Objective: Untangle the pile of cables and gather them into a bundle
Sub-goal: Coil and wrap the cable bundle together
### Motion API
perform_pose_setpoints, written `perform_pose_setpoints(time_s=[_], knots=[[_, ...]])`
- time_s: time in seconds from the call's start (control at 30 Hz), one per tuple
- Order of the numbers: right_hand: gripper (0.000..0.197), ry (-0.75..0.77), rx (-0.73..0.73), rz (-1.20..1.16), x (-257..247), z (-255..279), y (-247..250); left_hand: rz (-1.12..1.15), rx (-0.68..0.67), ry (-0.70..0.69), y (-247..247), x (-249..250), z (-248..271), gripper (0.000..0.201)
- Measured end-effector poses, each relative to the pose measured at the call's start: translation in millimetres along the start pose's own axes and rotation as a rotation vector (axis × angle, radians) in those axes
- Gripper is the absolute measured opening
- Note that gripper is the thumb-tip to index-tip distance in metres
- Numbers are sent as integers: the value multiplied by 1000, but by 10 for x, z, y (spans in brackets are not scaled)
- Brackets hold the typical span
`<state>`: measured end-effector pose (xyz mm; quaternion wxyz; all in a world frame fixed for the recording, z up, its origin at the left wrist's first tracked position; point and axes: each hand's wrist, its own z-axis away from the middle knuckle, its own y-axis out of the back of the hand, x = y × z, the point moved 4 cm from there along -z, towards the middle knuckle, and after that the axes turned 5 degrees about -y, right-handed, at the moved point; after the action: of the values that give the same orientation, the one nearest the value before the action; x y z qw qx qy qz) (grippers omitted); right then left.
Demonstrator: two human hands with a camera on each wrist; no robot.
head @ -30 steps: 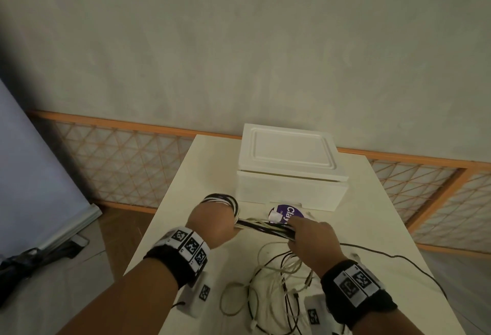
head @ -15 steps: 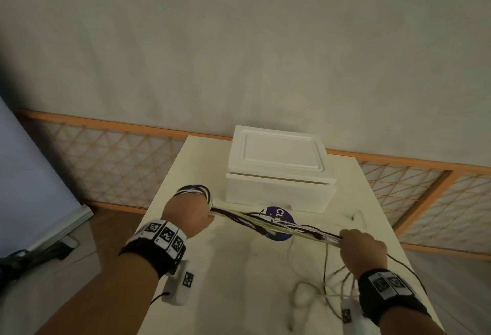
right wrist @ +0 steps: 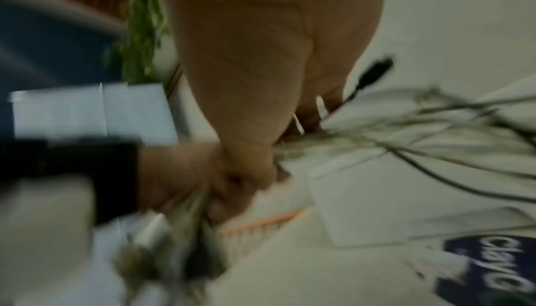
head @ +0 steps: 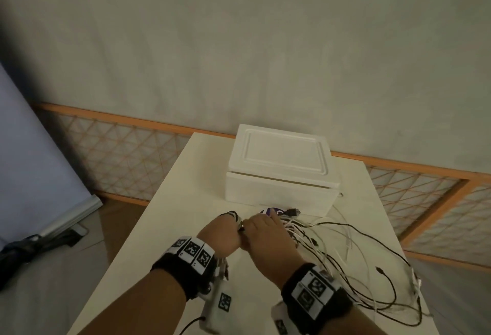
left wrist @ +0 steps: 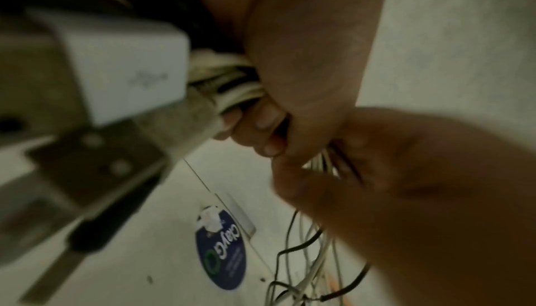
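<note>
A mix of thin white and black cables (head: 345, 252) trails loose over the right half of the cream table (head: 170, 228). My left hand (head: 225, 231) grips a coiled part of the cables (left wrist: 232, 86); a loop shows above its knuckles. My right hand (head: 261, 233) sits against the left one and grips the strands where they leave it. In the left wrist view the right hand (left wrist: 406, 196) closes on the strands just below my left fingers (left wrist: 261, 132). The right wrist view is blurred; cables (right wrist: 435, 127) fan out from under the palm.
A white foam box (head: 279, 172) with its lid on stands at the back of the table. A round purple sticker (head: 273, 211) lies just in front of it. A black plug (head: 292, 212) rests by the sticker. The table's right edge is close to the loose strands.
Half a second ago my right hand was far right, stretching the cables taut. It has come back against my left hand, and the strands now lie slack on the right.
</note>
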<state>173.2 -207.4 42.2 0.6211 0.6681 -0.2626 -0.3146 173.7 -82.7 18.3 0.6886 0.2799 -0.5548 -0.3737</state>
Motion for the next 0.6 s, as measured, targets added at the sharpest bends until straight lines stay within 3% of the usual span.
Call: perform_pose_setpoints(time_s=[0.07, 0.17, 0.23, 0.33, 0.4, 0.53, 0.6], knots=[[42, 95, 7, -76, 28, -2, -68, 106, -90, 5, 11, -27, 85, 24], [33, 102, -85, -158, 184, 8, -25, 347, -199, 54, 19, -112, 258, 29], [38, 126, 21, -135, 204, 10, 29, 479, -220, 58, -6, -120, 333, 34], [27, 155, 128, -94, 102, 28, 69, 579, -256, 36, -90, -47, 395, 31], [21, 19, 21, -103, 49, -14, 65, 389, -184, 4, -85, -30, 379, 27], [19, -198, -364, -406, 35, -64, 1, -437, 119, -182, 106, -17, 364, 35], [19, -279, -539, -572, 22, -41, -25, -541, 145, -263, 146, 1, 343, 31]])
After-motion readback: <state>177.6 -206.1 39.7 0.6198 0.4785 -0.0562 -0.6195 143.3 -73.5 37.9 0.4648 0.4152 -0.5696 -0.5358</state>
